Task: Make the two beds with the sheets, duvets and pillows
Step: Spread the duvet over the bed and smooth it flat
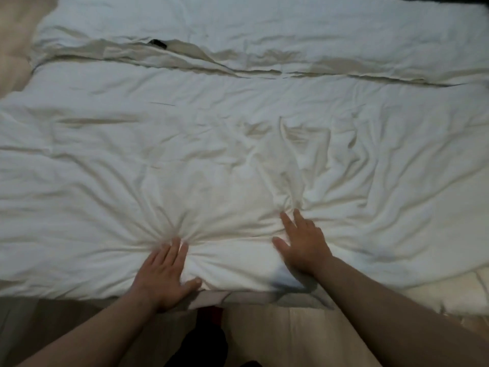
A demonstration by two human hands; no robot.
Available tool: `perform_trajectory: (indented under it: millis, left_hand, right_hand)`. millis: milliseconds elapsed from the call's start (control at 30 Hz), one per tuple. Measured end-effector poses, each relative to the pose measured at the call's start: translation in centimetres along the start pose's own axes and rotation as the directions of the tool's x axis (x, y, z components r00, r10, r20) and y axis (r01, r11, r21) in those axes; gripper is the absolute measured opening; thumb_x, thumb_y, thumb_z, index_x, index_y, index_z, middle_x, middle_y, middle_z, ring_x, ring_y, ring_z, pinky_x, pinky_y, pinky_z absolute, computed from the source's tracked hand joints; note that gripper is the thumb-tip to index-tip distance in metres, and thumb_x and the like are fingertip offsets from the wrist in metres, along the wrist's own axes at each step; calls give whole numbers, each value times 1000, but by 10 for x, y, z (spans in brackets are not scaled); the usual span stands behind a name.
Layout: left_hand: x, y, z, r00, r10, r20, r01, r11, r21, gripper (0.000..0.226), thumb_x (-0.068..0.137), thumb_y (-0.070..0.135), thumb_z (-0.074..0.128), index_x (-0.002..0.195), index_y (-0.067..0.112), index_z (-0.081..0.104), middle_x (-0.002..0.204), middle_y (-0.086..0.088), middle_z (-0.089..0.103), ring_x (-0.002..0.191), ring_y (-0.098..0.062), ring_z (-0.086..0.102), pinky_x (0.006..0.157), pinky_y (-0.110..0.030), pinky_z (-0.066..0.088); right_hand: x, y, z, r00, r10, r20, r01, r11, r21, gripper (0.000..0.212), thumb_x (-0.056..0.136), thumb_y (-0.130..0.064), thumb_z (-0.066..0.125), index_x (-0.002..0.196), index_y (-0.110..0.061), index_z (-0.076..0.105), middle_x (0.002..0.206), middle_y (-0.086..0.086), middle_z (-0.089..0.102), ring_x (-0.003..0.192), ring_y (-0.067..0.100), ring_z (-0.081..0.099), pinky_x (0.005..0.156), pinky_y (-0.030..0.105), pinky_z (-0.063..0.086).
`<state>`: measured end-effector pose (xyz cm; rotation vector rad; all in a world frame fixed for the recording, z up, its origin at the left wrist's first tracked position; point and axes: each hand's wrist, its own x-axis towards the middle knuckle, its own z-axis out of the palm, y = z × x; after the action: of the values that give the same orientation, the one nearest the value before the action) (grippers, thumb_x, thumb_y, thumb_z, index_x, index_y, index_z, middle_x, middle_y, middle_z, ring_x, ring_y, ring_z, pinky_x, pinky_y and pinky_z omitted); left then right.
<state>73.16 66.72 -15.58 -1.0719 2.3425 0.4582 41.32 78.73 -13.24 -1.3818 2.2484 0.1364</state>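
Note:
A white, wrinkled duvet (211, 144) covers the near bed from edge to edge. My left hand (164, 274) lies flat on its near edge, fingers pressed into the fabric, with creases fanning out from the fingertips. My right hand (301, 245) rests flat a little farther in, fingers spread, and the cloth bunches ahead of it. Neither hand holds the fabric. A second white duvet (264, 25) lies on the far bed. No pillows are in view.
A seam with rumpled folds (211, 62) runs between the two beds, and a small dark object (158, 43) sits in it. The near bed's base (264, 298) shows under the duvet edge. Light wooden floor (277, 337) lies below, with dark clothing at bottom centre.

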Motion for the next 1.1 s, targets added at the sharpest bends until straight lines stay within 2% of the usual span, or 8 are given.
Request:
perform_trajectory:
  millis: [133,267,400,533,700,800,967,1100]
  left_hand:
    - [31,12,-17,978,-145,147,131,986,99,122,59,87,3,157,14,-1,164,-13,-4,151,-28,7,121,-44,12]
    - [47,10,-21,966,-154,206,126,982,143,111,76,81,40,156,14,2,164,-13,-3,151,-29,10,119,-46,17]
    - [53,18,-33,934,-208,291,183,977,111,113,77,76,49,156,11,1,164,-14,-5,151,-28,6,119,-49,17]
    - [62,35,-95,883,-184,431,166,983,80,85,71,67,52,144,25,43,149,-5,43,134,-22,46,106,-36,42]
    - [135,100,-185,997,-76,31,80,983,-168,47,78,55,52,109,23,67,113,-2,67,106,-25,64,84,-32,49]
    - [187,146,-207,903,152,-401,-228,962,-150,65,74,54,49,124,15,62,127,-16,60,117,-37,57,95,-42,48]
    - [265,191,-196,955,218,-202,-227,974,-19,87,81,74,23,155,29,21,164,-14,12,151,-31,7,120,-51,6]
    - [283,206,-195,990,73,-119,-68,996,52,78,89,68,32,155,29,17,164,-14,9,151,-30,2,119,-53,2]
  right_hand:
    - [39,18,-31,992,-53,-117,45,996,-77,94,74,-77,30,154,-28,29,160,17,26,142,38,34,112,50,29]
    - [74,32,-28,996,86,14,-84,994,-75,116,58,-96,20,155,-39,-6,164,13,-16,151,34,-9,117,62,1]
    - [95,35,-24,990,62,127,-49,994,-99,120,58,-102,23,152,-39,-19,162,11,-25,150,34,-17,117,63,-2]
    - [98,38,-33,974,57,221,-34,994,-107,116,64,-98,29,153,-38,-17,162,11,-21,150,35,-13,117,63,1]
    - [97,64,-56,995,-83,-53,85,996,30,76,83,-69,38,142,-22,47,143,13,45,129,36,46,102,47,42]
    - [115,98,-88,934,-134,-331,182,976,120,44,83,-36,50,114,-7,62,115,12,57,105,35,56,95,39,42]
    - [160,180,-131,864,-24,-503,-3,999,-52,52,88,-39,52,130,-10,58,137,21,53,118,39,53,99,47,44]
    - [187,256,-152,935,287,-210,-317,940,-127,68,96,-61,26,153,-24,30,159,14,29,144,32,29,116,54,21]
